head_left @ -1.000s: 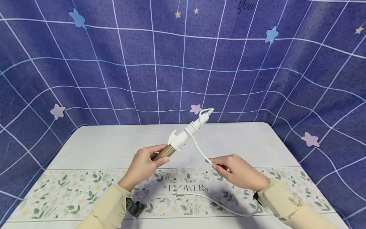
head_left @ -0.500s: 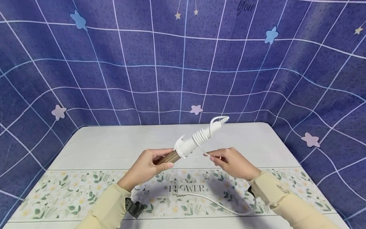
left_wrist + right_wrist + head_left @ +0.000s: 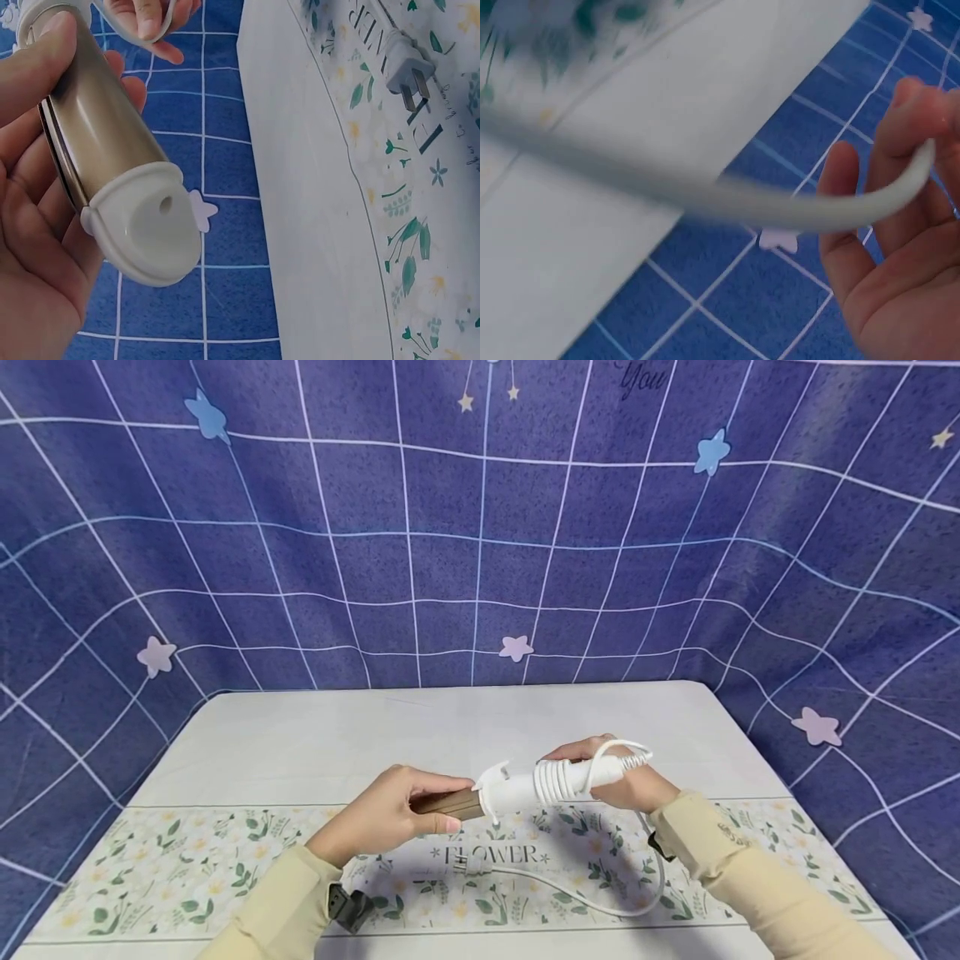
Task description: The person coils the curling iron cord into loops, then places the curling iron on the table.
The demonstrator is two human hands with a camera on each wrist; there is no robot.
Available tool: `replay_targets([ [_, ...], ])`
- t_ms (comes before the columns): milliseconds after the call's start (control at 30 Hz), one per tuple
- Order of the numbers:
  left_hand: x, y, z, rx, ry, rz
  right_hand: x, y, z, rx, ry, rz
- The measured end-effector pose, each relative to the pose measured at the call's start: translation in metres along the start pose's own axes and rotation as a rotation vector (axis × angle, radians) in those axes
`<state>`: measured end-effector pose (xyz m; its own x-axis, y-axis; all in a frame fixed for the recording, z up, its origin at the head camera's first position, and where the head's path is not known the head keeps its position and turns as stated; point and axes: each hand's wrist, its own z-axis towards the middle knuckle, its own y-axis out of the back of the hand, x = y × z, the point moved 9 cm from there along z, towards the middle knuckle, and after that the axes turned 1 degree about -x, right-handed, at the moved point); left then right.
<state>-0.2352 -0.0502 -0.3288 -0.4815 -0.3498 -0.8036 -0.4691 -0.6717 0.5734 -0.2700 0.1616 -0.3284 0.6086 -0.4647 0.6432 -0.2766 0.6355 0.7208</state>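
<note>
Hair-styling iron (image 3: 510,795), bronze barrel (image 3: 109,116), white plastic handle (image 3: 521,793), held above a white, floral-banded table (image 3: 337,735). Left hand (image 3: 382,814): grasping the barrel. Right hand (image 3: 907,274): pinching the slim white cord (image 3: 553,781), coiled round the handle.

"FLOWER" on floral tablecloth (image 3: 225,872); "You" on blue curtain (image 3: 442,568); right sleeve print (image 3: 732,835) illegible.
</note>
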Motion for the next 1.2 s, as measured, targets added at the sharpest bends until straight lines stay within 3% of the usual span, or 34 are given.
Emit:
replay_targets([
  [233, -0.003, -0.005, -0.001, 0.026, -0.014, 0.173, -0.012, 0.005, 0.004, 0.064, -0.091, -0.134],
  [300, -0.005, -0.007, 0.000, 0.028, -0.023, 0.227, -0.010, 0.007, 0.005, 0.072, -0.079, -0.172],
  [567, -0.009, -0.012, 0.001, 0.036, -0.029, 0.394, -0.003, 0.023, 0.004, -0.034, -0.025, -0.344],
  [867, -0.001, -0.014, 0.002, 0.009, -0.008, 0.472, 0.034, 0.035, 0.002, -0.139, 0.120, -0.502],
  [1200, 0.007, -0.012, 0.005, -0.062, 0.057, 0.527, 0.078, 0.031, -0.009, -0.230, 0.350, -0.604],
])
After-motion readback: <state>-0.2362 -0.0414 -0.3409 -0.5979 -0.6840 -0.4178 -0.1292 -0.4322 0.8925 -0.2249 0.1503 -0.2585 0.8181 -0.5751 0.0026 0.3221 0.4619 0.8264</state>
